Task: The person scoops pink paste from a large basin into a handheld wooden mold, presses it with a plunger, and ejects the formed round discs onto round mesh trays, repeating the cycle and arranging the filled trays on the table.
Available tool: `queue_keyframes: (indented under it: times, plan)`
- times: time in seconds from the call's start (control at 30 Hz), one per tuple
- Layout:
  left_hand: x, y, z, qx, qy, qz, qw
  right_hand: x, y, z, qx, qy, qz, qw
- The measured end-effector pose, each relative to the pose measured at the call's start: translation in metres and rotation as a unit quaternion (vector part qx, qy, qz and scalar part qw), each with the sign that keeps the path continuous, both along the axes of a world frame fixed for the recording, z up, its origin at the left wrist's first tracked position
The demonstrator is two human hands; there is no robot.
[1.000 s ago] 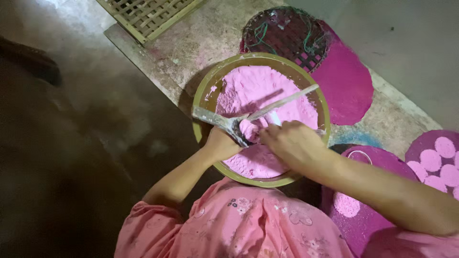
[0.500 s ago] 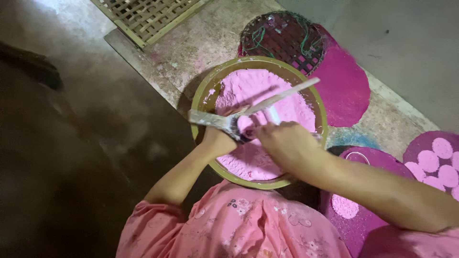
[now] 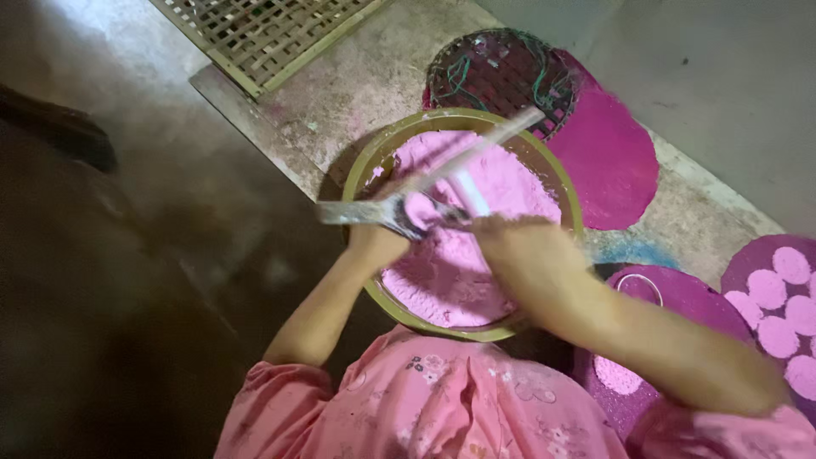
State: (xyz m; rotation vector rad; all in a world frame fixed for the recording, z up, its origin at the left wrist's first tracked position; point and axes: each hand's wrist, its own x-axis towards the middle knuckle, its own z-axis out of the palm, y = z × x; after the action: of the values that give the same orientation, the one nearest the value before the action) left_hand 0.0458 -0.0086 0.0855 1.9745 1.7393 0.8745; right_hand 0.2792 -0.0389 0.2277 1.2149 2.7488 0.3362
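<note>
Pink powder (image 3: pixel 463 255) fills a round bowl with an olive-green rim (image 3: pixel 361 166) that sits on the floor in front of the person, at the middle of the view. Left hand (image 3: pixel 378 242), at about 9 o'clock of the bowl, has its grip closed on a flat metal tool (image 3: pixel 370 212) held level over the powder. Right hand (image 3: pixel 518 251), at about 4 o'clock of the bowl, is blurred; its grip seems wrapped around a pale stick (image 3: pixel 476 153) that runs up toward 1 o'clock across the rim, though the fingers cannot be made out clearly. Tool and stick meet above the powder near the bowl's centre. Beyond the bowl at 12 o'clock lies a dark woven basket (image 3: pixel 497 72) on a magenta disc (image 3: pixel 608 153). At 3 o'clock, a purple tray (image 3: pixel 761 255) carries pale pink rounds (image 3: pixel 790 265). A bamboo lattice (image 3: pixel 263 30) lies at 11 o'clock.
</note>
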Motion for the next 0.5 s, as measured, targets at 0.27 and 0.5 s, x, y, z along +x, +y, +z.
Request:
queue_keyframes:
  times: [0.27, 0.5]
  plan:
    - [-0.001, 0.008, 0.006, 0.289, -0.023, 0.102, 0.952, -0.009, 0.006, -0.06, -0.178, 0.474, 0.006, 0.862]
    - [-0.006, 0.014, 0.01, 0.228, 0.018, 0.079, 0.97, 0.024, 0.013, -0.1, -0.334, 0.496, -0.074, 0.798]
